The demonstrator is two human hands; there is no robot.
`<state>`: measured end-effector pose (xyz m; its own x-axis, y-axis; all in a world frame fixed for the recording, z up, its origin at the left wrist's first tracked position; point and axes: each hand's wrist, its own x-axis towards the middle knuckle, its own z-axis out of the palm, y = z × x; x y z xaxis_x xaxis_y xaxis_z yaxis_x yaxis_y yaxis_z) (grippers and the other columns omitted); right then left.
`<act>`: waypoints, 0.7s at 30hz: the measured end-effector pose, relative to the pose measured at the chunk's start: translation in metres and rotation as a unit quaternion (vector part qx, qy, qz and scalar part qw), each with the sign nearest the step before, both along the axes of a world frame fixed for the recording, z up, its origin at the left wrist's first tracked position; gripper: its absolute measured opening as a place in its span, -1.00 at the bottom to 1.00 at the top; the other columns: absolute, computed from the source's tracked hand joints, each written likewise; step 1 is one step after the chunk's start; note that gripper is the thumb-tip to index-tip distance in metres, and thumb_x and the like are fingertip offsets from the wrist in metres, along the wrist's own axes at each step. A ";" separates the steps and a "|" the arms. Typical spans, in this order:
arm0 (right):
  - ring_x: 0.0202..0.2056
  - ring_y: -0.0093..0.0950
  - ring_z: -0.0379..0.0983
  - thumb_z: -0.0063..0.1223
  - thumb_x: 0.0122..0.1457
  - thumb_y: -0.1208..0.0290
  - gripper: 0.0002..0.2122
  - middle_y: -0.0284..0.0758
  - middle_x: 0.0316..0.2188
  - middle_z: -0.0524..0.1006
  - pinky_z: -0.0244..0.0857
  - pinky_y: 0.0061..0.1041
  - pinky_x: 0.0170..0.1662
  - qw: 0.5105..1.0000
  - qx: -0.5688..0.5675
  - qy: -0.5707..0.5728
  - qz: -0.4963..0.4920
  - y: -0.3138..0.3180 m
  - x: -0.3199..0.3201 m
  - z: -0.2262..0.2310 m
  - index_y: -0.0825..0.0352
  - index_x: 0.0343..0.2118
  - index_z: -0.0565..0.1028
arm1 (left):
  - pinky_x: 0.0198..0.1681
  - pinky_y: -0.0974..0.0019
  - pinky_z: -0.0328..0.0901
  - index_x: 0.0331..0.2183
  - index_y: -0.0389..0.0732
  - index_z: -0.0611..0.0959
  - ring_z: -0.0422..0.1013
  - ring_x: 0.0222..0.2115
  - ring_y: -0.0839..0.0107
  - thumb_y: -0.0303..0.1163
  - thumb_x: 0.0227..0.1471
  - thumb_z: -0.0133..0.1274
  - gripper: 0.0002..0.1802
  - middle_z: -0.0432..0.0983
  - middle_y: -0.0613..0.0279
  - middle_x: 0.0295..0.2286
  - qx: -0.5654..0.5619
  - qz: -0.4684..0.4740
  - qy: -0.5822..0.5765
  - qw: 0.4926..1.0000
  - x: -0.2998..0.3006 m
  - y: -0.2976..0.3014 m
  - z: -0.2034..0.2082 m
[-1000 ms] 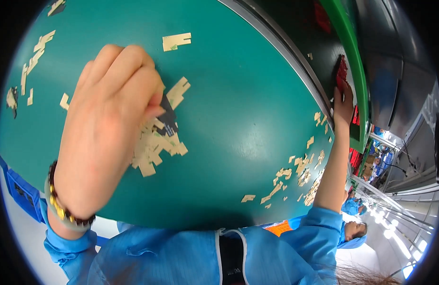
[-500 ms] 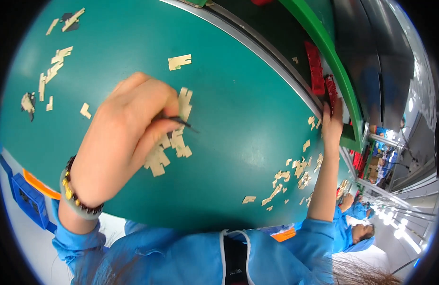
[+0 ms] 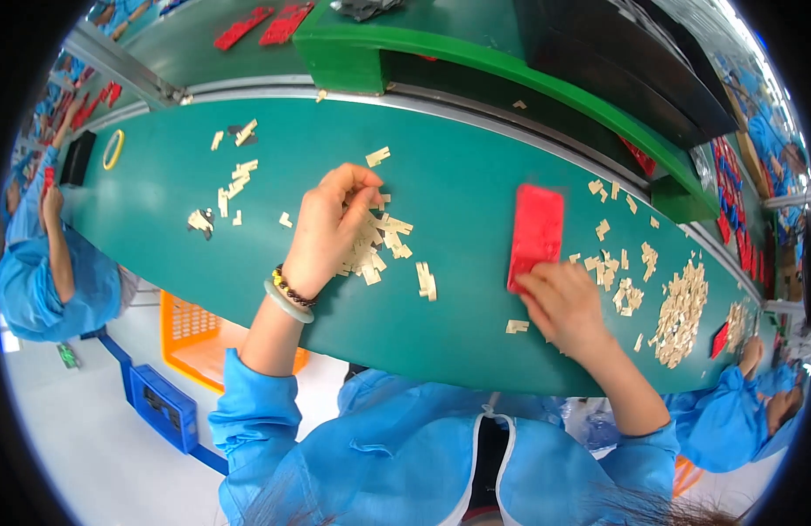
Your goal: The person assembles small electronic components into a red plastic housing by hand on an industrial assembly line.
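Observation:
My right hand (image 3: 565, 305) grips the near end of a flat red rectangular piece (image 3: 539, 230) over the green tabletop (image 3: 476, 351). Its thumb and fingers close on the lower edge. My left hand (image 3: 329, 230), with bracelets on its wrist, is closed in a pinch above a loose heap of small cream-coloured notched pieces (image 3: 393, 230). Whatever its fingertips hold is hidden. A few dark scraps lie in that heap. Between my hands lies a separate cream piece (image 3: 426, 282), and another cream piece (image 3: 517, 326) sits just left of my right hand.
A large cream pile (image 3: 683, 307) covers the right side. At the far left lies a yellow tape ring (image 3: 113, 150). A green-framed shelf (image 3: 511, 74) runs along the back. Below the table's left are an orange basket (image 3: 182, 346) and blue bin (image 3: 163, 408). Other people work at both ends.
The view has swung, showing more of the left side. My right hand has come back from the far edge with a red piece. The dark sliver in my left fingers no longer shows.

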<state>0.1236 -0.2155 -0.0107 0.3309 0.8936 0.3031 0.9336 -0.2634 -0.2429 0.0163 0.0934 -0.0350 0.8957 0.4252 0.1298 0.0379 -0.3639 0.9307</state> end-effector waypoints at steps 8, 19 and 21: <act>-0.31 -0.36 0.40 0.23 -0.08 0.50 -0.75 -0.35 -0.31 0.46 0.25 -0.36 -0.24 0.998 0.022 0.056 0.010 -0.017 -0.027 0.004 0.28 -0.27 0.55 | -0.06 0.15 0.26 -0.26 -0.16 0.61 0.35 -0.18 0.13 -0.46 -0.23 0.28 -0.63 0.44 0.18 -0.25 0.300 -0.227 -0.008 0.927 -0.023 -0.037 0.037; -0.34 -0.38 0.42 0.23 -0.06 0.50 -0.81 -0.38 -0.34 0.48 0.26 -0.39 -0.26 0.990 0.116 0.068 -0.041 -0.027 -0.043 0.009 0.27 -0.32 0.57 | -0.08 0.23 0.18 -0.35 -0.12 0.55 0.26 -0.15 0.26 -0.40 -0.12 0.20 -0.79 0.33 0.25 -0.27 0.343 -0.405 0.000 0.847 -0.012 -0.049 0.029; -0.35 -0.39 0.43 0.22 -0.05 0.52 -0.83 -0.38 -0.37 0.49 0.28 -0.40 -0.27 0.987 0.130 0.084 -0.039 -0.026 -0.040 0.010 0.27 -0.33 0.58 | -0.07 0.25 0.18 -0.37 -0.15 0.52 0.26 -0.15 0.27 -0.40 -0.10 0.18 -0.81 0.33 0.25 -0.28 0.351 -0.435 0.029 0.829 -0.005 -0.044 0.032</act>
